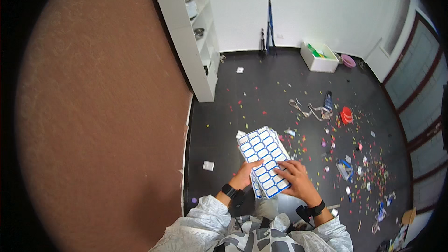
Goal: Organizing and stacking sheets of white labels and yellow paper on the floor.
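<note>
A small stack of label sheets (265, 152), white with blue-bordered blank labels in rows, is held in front of me at about waist height. My left hand (244, 174) grips its left edge, thumb on top and fingers hidden beneath. On the right side, my right hand (297, 179) rests its fingertips on the top sheet, with its thumb hidden under the lower right edge. The sheets are slightly fanned, so lower ones show at the top and bottom left. Each wrist wears a black strap.
A brown wall (115, 105) and a white shelf unit (175, 31) stand to the left. Coloured scraps, white packets and straps litter the dark floor (224, 119). A red bucket (346, 115) and a white bin (319, 59) are farther off; glazed doors (416, 73) line the right.
</note>
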A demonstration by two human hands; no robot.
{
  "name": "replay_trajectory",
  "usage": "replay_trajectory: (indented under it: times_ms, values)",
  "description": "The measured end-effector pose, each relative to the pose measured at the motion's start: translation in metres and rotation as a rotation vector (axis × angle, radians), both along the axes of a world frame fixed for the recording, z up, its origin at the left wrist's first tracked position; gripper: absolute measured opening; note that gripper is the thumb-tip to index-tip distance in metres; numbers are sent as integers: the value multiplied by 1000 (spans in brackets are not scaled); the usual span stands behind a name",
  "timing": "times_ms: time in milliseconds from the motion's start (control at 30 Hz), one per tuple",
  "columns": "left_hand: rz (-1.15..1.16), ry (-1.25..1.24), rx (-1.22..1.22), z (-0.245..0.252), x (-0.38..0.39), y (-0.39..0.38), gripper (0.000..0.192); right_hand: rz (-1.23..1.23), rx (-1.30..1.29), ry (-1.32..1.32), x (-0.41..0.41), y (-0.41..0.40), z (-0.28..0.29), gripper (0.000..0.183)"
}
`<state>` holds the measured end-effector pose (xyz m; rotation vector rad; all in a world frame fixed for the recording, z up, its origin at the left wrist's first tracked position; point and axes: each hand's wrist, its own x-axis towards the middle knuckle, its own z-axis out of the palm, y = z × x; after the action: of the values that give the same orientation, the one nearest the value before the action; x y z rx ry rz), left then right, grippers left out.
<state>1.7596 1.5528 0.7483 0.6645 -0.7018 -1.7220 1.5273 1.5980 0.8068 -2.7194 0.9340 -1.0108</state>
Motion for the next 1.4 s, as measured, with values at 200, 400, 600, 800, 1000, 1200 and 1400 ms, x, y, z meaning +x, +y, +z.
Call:
replay_trajectory:
  times_ms: [200,400,600,800,1000,1200,1400]
  values:
    - [403,-14,-379,12,-25,-6,51,209,372,-828,-34,-88,-93,120]
    - [784,-240,-548,27,-107,2,50,1041,1489,-1320,-21,-121,-116,69]
    - [813,-4,-685,94,-23,-115,65,1103,1538,-1223,60,-251,-6,62]
    - [708,58,-757,82,7,-198,77,1256,1627,-1133,78,-334,4,68]
    - [729,88,-828,146,78,-327,66,1095,1302,-1038,135,-455,65,88]
    - [757,52,-732,172,141,-467,56,930,1366,-1167,203,-576,101,80]
    - [741,-168,-646,202,181,-619,56,950,1485,-1254,242,-744,115,60]
